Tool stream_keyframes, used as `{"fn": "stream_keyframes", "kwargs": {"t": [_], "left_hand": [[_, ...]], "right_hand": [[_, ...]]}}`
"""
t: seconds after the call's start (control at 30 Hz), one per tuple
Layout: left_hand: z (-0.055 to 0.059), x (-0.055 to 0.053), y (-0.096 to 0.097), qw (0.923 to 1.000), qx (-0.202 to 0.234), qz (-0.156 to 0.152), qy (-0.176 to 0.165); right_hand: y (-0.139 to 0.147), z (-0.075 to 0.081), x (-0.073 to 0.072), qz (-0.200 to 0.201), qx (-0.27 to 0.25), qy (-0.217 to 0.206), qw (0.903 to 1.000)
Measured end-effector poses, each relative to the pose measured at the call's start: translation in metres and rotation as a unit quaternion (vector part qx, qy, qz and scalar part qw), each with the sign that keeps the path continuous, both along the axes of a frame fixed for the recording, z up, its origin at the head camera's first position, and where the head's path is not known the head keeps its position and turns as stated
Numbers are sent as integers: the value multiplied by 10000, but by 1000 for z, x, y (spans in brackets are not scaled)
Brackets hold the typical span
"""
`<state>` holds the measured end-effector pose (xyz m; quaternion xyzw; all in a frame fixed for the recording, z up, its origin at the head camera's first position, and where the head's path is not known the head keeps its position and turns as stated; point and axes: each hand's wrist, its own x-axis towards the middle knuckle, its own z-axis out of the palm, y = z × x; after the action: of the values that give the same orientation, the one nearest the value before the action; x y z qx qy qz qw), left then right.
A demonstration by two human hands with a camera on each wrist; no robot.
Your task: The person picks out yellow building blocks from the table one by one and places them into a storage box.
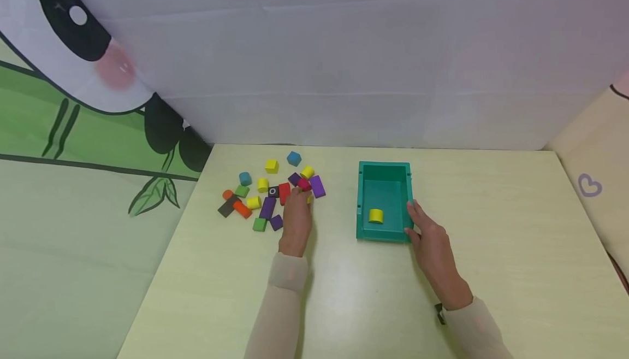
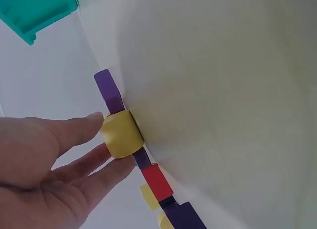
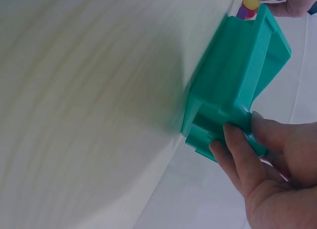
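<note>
Bin: the green bin (image 1: 388,194) sits on the desk (image 1: 373,304), open side up.
In the bin: one yellow cylinder (image 1: 375,216) lies on its floor, toward the end nearest the person.
Right hand: the right hand (image 1: 436,255) is at the bin's right side, thumb and fingers bent and clamped on its wall.
Left hand: the left hand (image 1: 297,219) is left of the bin, at the near right edge of the block pile, thumb and fingers closed about a yellow block (image 2: 121,134).
Held block: left of the bin, between thumb and fingers; in the left wrist view a purple block (image 2: 108,90) shows just past it.
Pile: all of it lies left of the bin, well apart from it.
Pile, side nearest the bin: a dark red block (image 1: 304,184) and a red block (image 1: 284,193).
Pile, farther from the bin: a black block with a white ring (image 1: 273,192), a long dark purple block (image 1: 267,208) and a yellow cube (image 1: 272,166).
Pile, farthest from the bin: an orange block (image 1: 242,209) against a dark grey block (image 1: 226,208).
Backdrop: a pale sheet (image 1: 344,64) rises beyond the bin, behind the desk.
</note>
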<state>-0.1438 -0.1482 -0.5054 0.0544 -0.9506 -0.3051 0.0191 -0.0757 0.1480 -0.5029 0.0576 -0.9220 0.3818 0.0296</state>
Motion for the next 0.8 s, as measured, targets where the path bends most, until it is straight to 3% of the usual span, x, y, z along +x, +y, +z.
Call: {"fn": "stream_keyframes", "kwargs": {"t": [0.27,0.8], "left_hand": [[-2,0,-2,9988,489,78,-4],[2,-2,-2,9995,258,94,-144]], "right_hand": [[0,0,0,-15,22,-94,10000],[0,2,0,10,-13,12,10000]]}}
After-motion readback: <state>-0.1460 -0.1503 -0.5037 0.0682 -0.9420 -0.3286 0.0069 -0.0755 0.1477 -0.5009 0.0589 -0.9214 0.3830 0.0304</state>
